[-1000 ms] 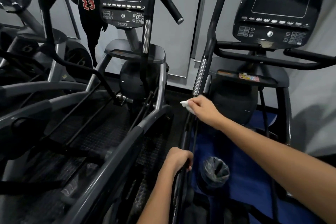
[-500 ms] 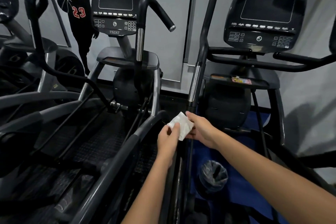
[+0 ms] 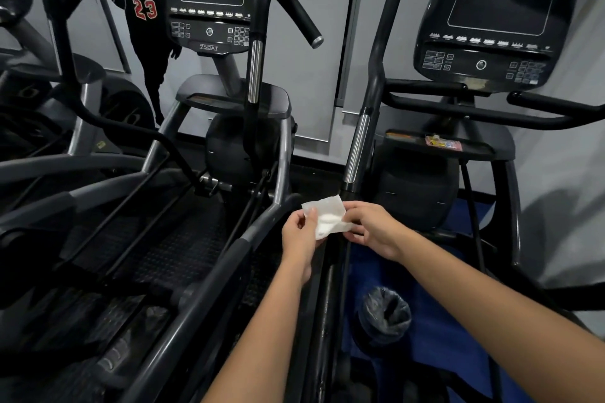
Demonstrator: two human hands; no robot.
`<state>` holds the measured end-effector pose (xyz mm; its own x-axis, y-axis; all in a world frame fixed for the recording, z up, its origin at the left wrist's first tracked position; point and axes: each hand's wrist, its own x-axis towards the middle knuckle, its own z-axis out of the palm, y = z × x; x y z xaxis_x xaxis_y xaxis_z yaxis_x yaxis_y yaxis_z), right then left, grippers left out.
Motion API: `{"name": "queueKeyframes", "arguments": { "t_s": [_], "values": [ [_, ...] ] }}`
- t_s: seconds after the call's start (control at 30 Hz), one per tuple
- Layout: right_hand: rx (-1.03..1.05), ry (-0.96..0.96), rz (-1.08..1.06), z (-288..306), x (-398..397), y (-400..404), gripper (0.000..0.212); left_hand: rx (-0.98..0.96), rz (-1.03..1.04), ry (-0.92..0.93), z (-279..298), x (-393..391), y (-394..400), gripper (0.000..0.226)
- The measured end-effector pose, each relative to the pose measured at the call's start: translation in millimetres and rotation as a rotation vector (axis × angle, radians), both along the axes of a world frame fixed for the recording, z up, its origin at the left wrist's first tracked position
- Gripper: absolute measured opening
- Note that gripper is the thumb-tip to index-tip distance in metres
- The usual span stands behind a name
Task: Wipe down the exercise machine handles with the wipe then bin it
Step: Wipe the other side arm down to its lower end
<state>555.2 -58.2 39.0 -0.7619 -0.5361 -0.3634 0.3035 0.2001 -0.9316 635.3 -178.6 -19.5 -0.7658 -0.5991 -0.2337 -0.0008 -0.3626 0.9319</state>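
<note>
A white wipe point(image 3: 325, 217) is spread between both hands, low in the middle of the view. My left hand point(image 3: 299, 235) pinches its left edge with thumb on top. My right hand point(image 3: 371, 227) pinches its right edge. Just behind the wipe rises the black moving handle point(image 3: 358, 137) of the right-hand machine, with a chrome sleeve in its lower part. A small bin lined with a dark bag point(image 3: 384, 314) stands on the blue floor below my right forearm.
A second machine with console point(image 3: 212, 0) and its own handle point(image 3: 258, 42) stands to the left. The right machine's console point(image 3: 494, 26) and fixed black bars point(image 3: 458, 108) are ahead right. Dark rails point(image 3: 203, 298) run close beside my arms.
My left hand left the lower rail and came up to the wipe. My right hand drew the wipe off the handle, and both hands now hold it opened out.
</note>
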Motion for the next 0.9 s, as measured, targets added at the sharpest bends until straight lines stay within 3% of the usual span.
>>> {"name": "queueKeyframes", "arguments": {
  "t_s": [0.17,0.4,0.47,0.53,0.63,0.7,0.73,0.8,0.83,0.9],
  "values": [
    [0.018,-0.035,0.128,0.2,-9.6,1.1,0.026,-0.062,0.012,0.004,-0.5,-9.5,-3.0,0.021],
    [-0.075,0.068,-0.036,-4.2,-19.6,1.2,0.016,-0.007,0.099,0.065,-4.7,-17.5,-1.9,0.016],
    [-0.049,0.267,-0.215,-8.8,-21.7,1.0,0.013,-0.035,0.128,-0.013,-10.0,-18.9,0.4,0.016],
    [0.013,0.593,-0.444,-11.1,-26.2,1.7,0.012,-0.133,0.048,-0.151,-11.9,-15.7,4.5,0.028],
    [-0.020,1.125,-0.563,3.0,-36.6,-0.5,0.011,-0.238,-0.368,-0.443,-8.9,2.3,13.7,0.081],
    [0.061,1.415,-0.346,6.5,-52.1,-6.1,0.007,-0.312,-0.585,-0.605,-16.9,13.2,22.8,0.099],
    [0.163,1.514,-0.157,2.1,-60.7,-8.9,0.005,-0.360,-0.602,-0.655,-23.1,17.1,26.0,0.089],
    [0.398,1.664,0.189,-14.2,-69.8,-11.7,0.012,-0.344,-0.595,-0.712,-28.5,20.3,30.8,0.035],
    [0.477,1.725,0.307,-23.1,-71.1,-12.4,0.018,-0.326,-0.588,-0.716,-28.8,21.3,31.8,0.020],
    [0.553,1.811,0.443,-32.5,-66.8,-11.8,0.023,-0.318,-0.631,-0.717,-25.2,23.4,31.4,0.025]
  ]
}}
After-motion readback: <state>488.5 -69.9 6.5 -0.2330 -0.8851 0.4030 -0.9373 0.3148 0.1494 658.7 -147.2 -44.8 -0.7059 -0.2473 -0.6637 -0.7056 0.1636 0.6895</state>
